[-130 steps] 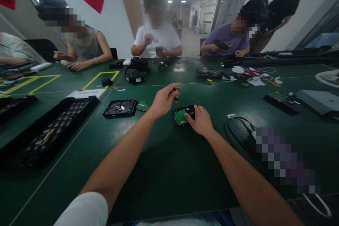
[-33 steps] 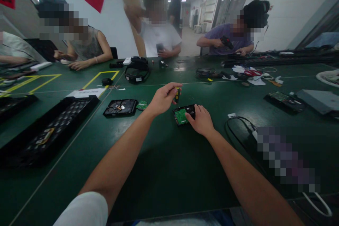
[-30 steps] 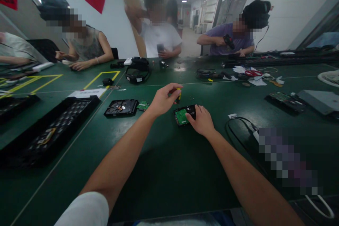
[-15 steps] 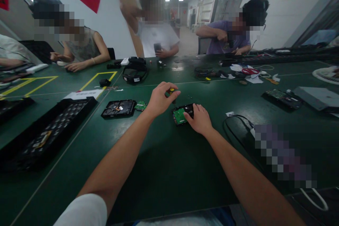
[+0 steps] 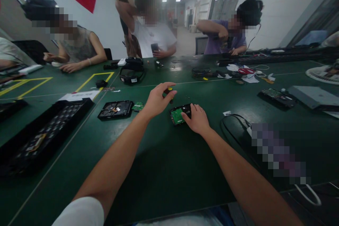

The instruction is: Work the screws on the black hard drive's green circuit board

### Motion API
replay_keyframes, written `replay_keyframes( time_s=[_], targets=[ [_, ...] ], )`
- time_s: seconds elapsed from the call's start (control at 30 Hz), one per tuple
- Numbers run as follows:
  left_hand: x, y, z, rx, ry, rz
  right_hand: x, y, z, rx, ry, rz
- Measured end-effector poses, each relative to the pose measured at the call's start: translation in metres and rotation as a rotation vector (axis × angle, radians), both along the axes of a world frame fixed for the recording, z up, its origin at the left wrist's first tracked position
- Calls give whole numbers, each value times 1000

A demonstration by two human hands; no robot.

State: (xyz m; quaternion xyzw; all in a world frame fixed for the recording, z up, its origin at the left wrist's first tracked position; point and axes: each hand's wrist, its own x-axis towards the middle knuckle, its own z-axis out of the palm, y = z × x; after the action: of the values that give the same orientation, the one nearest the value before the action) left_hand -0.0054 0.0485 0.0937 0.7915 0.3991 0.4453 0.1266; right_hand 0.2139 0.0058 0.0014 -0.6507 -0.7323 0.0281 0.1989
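Observation:
My left hand [image 5: 156, 101] pinches the handle of a small screwdriver [image 5: 169, 92] with a yellow and black grip, held upright over the far edge of a hard drive [image 5: 177, 114]. The drive lies on the green table [image 5: 164, 169] with its green circuit board facing up. My right hand [image 5: 196, 119] rests on the drive's right end, fingers curled over it and pressing it down.
An opened black drive [image 5: 114, 109] with a loose green board [image 5: 138, 106] lies to the left. A long black tray [image 5: 39, 137] sits further left. Black cables [image 5: 233, 122] loop at the right. Other people sit and stand along the table's far side, with headphones [image 5: 131, 74] and tools.
My left hand has closed more tightly round the screwdriver and turned it over the drive. The view has shifted slightly. A person at the far side has stood up and moved left.

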Motion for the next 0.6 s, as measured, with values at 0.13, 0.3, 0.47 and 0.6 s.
replay_keyframes(
  time_s=[0.13,0.3,0.47,0.6],
  targets=[
    [0,-3,5,62,65,41,0,0,0,-2,12,3],
    [2,-1,-1,-111,-30,-129,1,0,0,-9,21,4],
    [0,-2,1,-61,15,-58,1,1,-1,-19,16,6],
    [0,-3,3,19,73,-3,1,2,-1,-25,21,8]
  ],
)
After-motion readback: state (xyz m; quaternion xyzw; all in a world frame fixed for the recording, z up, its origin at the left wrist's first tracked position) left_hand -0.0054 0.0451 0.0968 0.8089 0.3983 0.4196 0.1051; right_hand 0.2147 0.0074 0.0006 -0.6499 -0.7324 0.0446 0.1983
